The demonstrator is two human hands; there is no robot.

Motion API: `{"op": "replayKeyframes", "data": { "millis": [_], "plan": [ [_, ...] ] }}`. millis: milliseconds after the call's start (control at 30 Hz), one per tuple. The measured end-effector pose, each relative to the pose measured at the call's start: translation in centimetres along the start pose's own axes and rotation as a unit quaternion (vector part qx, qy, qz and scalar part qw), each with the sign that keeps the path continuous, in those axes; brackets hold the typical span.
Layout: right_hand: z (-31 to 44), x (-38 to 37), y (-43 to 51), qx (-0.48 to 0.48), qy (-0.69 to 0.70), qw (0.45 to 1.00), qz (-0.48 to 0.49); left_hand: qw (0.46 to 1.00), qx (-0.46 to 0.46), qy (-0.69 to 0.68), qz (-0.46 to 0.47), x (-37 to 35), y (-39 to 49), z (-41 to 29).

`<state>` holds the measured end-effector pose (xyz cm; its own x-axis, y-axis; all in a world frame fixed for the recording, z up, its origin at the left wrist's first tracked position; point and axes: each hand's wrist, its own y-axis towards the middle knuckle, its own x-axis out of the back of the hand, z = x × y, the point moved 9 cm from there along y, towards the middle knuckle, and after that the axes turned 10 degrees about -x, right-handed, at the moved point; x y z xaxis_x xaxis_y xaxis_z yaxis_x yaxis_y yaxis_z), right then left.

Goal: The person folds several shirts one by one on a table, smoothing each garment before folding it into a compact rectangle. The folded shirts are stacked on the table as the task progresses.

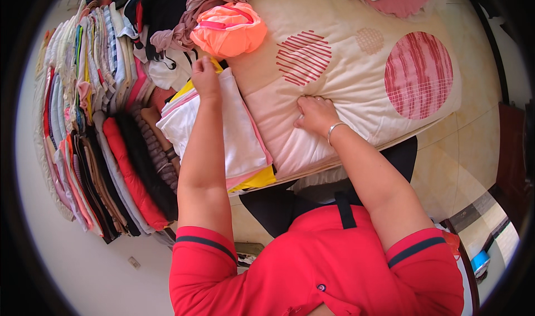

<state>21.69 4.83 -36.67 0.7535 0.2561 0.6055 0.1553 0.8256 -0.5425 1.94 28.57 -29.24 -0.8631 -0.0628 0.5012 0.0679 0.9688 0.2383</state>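
My left hand (205, 75) is over the far end of a stack of folded clothes, its fingers curled beside a bit of yellow cloth (217, 65). Whether it pinches any fabric is hidden. A white folded garment (244, 140) tops the stack, with pink and yellow edges (257, 179) showing beneath. On the pale patterned quilt (267, 94), to the right of the stack, rests my right hand (319, 114). Its curled fingers press into the quilt, and creases spread out from them. I cannot tell if they clutch the cloth. A silver bangle (331, 133) circles the right wrist.
A bright orange bundled garment (229, 29) lies beyond the stack, beside a twisted mauve cloth (179, 34). Hanging clothes (100, 57) crowd the left, including a red padded jacket (131, 169). A pink cloth (403, 0) lies at the bed's far right. Tiled floor (472, 149) borders the bed.
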Motion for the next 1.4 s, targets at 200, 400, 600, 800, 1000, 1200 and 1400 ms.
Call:
{"op": "replayKeyframes", "data": {
  "millis": [200, 400, 600, 800, 1000, 1200, 1400],
  "plan": [
    [0.2, -0.3, 0.0, -0.023, -0.013, 0.998, 0.060, 0.985, -0.158, 0.058, 0.019, 8.7, -2.7, -1.8],
    [0.3, -0.3, 0.1, -0.033, -0.025, 0.997, 0.060, 0.870, -0.114, 0.448, 0.171, 8.8, -7.8, 5.5],
    [0.1, -0.8, 0.5, -0.041, -0.029, 0.997, 0.055, 0.929, -0.092, 0.346, 0.092, 8.5, -6.1, 2.5],
    [-0.1, -1.2, 1.2, -0.039, -0.015, 0.998, 0.052, 0.904, -0.142, 0.379, 0.139, 3.7, -17.3, -4.6],
    [-0.5, -1.6, 1.6, -0.050, -0.022, 0.997, 0.060, 0.915, -0.125, 0.192, 0.333, -0.9, -26.5, -7.9],
    [0.6, -1.0, -0.2, -0.048, -0.076, 0.996, -0.004, 0.944, -0.188, 0.222, 0.157, 7.8, -27.0, -8.1],
    [2.0, -1.2, -4.4, 0.016, -0.188, 0.975, -0.121, 0.917, -0.004, 0.395, 0.052, 22.5, -27.8, 2.7]
  ]
}}
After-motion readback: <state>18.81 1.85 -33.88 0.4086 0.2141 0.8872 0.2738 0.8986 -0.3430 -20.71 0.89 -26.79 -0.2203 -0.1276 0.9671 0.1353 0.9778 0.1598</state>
